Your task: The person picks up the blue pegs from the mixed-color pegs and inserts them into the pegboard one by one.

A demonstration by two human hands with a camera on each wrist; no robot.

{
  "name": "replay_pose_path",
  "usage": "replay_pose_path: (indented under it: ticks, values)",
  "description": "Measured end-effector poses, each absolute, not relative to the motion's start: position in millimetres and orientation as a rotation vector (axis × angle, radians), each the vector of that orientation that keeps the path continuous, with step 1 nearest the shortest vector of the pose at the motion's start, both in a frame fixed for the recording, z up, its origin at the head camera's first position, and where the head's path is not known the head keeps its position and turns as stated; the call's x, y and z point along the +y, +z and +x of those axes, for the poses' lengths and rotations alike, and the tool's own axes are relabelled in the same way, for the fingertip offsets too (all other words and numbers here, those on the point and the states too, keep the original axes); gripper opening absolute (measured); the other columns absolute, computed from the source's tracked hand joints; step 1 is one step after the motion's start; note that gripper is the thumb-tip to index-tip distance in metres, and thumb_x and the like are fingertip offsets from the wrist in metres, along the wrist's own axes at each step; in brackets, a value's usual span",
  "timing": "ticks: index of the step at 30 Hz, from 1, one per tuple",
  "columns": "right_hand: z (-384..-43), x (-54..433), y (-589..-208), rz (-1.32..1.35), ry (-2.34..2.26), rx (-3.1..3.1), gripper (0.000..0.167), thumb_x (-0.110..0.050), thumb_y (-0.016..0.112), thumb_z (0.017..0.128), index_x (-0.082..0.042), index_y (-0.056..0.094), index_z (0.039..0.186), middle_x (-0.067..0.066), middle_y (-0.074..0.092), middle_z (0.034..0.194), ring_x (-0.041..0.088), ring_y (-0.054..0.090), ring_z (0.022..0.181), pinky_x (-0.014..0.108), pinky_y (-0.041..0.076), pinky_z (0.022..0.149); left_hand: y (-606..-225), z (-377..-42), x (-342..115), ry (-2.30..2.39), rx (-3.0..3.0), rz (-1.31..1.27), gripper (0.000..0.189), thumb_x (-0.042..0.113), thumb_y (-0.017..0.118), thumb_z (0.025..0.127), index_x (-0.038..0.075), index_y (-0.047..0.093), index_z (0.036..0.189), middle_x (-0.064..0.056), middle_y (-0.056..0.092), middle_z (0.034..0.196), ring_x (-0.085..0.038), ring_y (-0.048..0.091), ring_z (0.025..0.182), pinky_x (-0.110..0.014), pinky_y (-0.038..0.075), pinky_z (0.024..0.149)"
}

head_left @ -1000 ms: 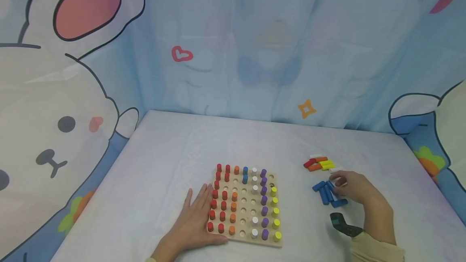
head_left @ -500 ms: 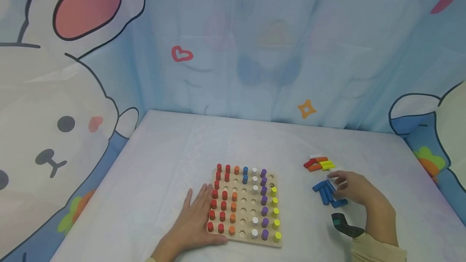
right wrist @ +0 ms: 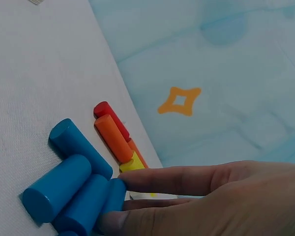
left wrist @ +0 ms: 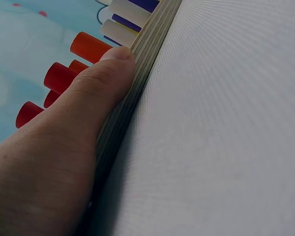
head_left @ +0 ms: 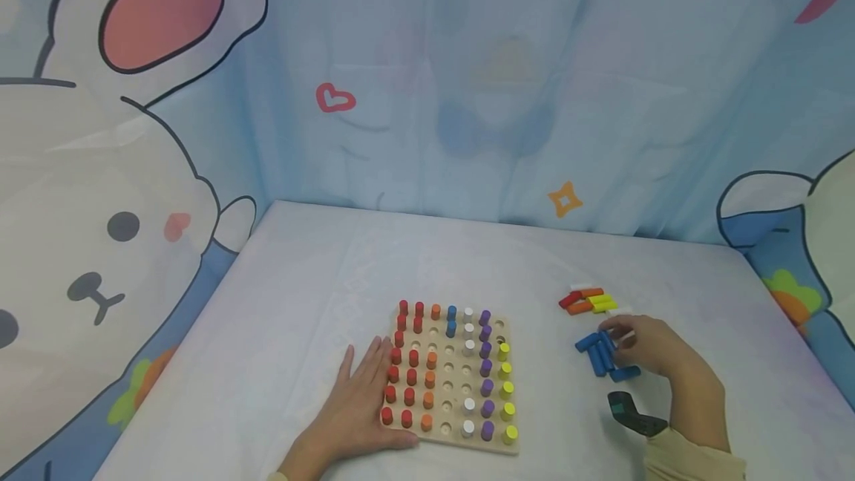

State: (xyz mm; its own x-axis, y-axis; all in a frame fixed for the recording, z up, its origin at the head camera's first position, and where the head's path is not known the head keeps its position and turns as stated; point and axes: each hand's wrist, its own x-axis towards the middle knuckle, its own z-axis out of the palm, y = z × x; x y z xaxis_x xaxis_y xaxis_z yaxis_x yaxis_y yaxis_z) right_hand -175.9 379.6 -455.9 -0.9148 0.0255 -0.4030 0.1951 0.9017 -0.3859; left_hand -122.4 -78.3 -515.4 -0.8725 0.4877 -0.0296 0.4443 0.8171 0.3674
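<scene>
A wooden pegboard (head_left: 456, 392) stands on the table with upright red, orange, blue, white, purple and yellow pegs and some bare holes. My left hand (head_left: 357, 403) rests against its left side with straight fingers, the thumb along the near edge. In the left wrist view that thumb (left wrist: 115, 64) touches the board's edge beside an orange peg (left wrist: 90, 47). To the right, my right hand (head_left: 648, 344) is at a small pile of blue pegs (head_left: 597, 358). Its index finger and thumb pinch the ends of one blue peg (right wrist: 114, 196), which lies against the others.
Behind the blue pile lie loose red, orange, yellow and white pegs (head_left: 588, 301). A white cloth (head_left: 334, 280) covers the table. A printed curtain (head_left: 414, 132) hangs along the back edge. A dark wrist device (head_left: 631, 414) sits by the right forearm.
The right hand's fingers opened a little over the blue pile, then closed in on a blue peg. The left hand and the pegboard have stayed in place.
</scene>
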Motion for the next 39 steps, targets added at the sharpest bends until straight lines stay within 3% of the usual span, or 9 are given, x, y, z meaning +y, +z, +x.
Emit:
replay_pose_path:
  ticks: [10, 23, 39]
  values:
    - [-178.8, 379.4, -455.7, 0.213, -0.621, 2.655, 0.050, -0.015, 0.071, 0.083, 0.000, 0.054, 0.127, 0.026, 0.061, 0.111, 0.037, 0.060, 0.097, 0.049, 0.055, 0.074, -515.5, -123.3, -78.7, 0.531, 2.867, 0.735, 0.131, 0.094, 0.042, 0.060, 0.011, 0.004, 0.154, -0.004, 0.008, 0.161, -0.020, 0.002, 0.150, -0.056, -0.006, 0.117]
    - [-178.0, 378.4, -454.8, 0.139, -0.581, 2.680, 0.054, -0.013, 0.070, 0.084, -0.003, 0.051, 0.134, 0.025, 0.062, 0.111, 0.040, 0.060, 0.100, 0.050, 0.055, 0.075, -515.5, -123.6, -78.3, 0.532, 2.869, 0.748, 0.129, 0.093, 0.043, 0.062, 0.011, 0.005, 0.154, -0.004, 0.007, 0.161, -0.021, 0.003, 0.149, -0.058, -0.003, 0.117]
    - [-178.4, 376.1, -455.6, 0.105, -0.558, 2.714, 0.047, -0.016, 0.069, 0.084, -0.003, 0.057, 0.127, 0.022, 0.064, 0.108, 0.036, 0.061, 0.096, 0.050, 0.055, 0.077, -514.8, -123.4, -78.6, 0.523, 2.858, 0.735, 0.130, 0.094, 0.042, 0.061, 0.010, 0.005, 0.154, -0.004, 0.006, 0.161, -0.021, 0.002, 0.150, -0.056, -0.005, 0.117]
